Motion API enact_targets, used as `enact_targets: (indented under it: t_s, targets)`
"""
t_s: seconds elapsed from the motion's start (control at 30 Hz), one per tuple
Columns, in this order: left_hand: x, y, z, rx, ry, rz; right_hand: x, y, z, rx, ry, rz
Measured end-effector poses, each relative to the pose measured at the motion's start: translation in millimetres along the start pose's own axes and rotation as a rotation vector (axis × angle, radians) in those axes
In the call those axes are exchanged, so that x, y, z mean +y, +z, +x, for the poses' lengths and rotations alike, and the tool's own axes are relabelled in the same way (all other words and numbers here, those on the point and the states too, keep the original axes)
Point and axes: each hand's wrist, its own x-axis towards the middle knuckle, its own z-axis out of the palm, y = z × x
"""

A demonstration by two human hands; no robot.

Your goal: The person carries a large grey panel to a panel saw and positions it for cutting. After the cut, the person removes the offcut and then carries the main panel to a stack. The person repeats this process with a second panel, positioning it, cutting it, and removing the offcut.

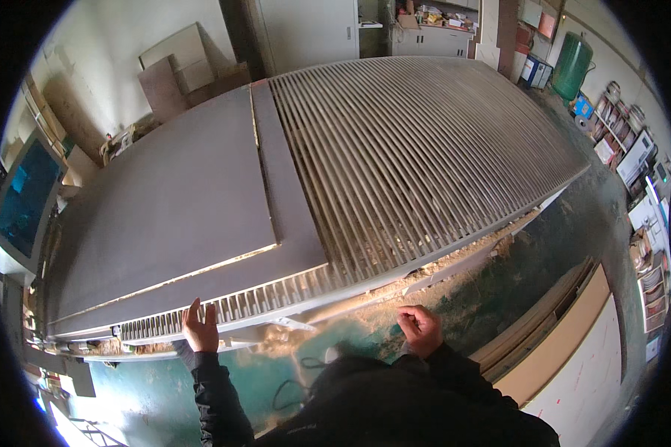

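My left hand (200, 328) is raised at the near edge of a large slatted table, with its fingers apart and nothing in them. It overlaps the short slat ends in the picture; whether it touches them I cannot tell. My right hand (420, 330) hovers in front of the table's near side, its fingers curled in and no object showing. Two flat grey panels lie on the left part of the table: a smaller upper panel (164, 194) rests on a larger lower panel (294, 216). Bare metal slats (425, 156) cover the right part.
Sawdust-like debris (358, 316) lies along the table's near side. Boards (566, 350) lean at the lower right. A screen (28, 201) stands at the far left. Beyond the table are a green tank (573, 65), cabinets (441, 41) and loose panels (175, 63) against the wall.
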Motion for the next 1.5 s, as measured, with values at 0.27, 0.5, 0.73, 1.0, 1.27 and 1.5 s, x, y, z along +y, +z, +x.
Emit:
enact_targets:
  t_s: [0.27, 0.5, 0.73, 1.0, 1.27, 1.5]
  targets:
    - [110, 59, -49, 0.034, -0.162, -0.063, 83, -106, 39, -0.026, -0.067, 0.124]
    - [199, 75, -88, 0.022, -0.009, 0.141, 116, -178, 95, -0.087, -0.073, 0.085]
    - [216, 68, -85, 0.025, -0.103, 0.145, 123, -184, 141, -0.1, -0.026, 0.165]
    - [211, 105, -71, 0.003, -0.069, 0.064, 127, -186, 179, -0.082, 0.002, 0.171]
    - [202, 123, -49, 0.017, -0.192, -0.064, 128, -188, 207, 0.043, 0.019, 0.089]
    - [213, 152, -32, -0.004, -0.173, -0.181, 130, -220, 209, 0.095, -0.011, -0.102]
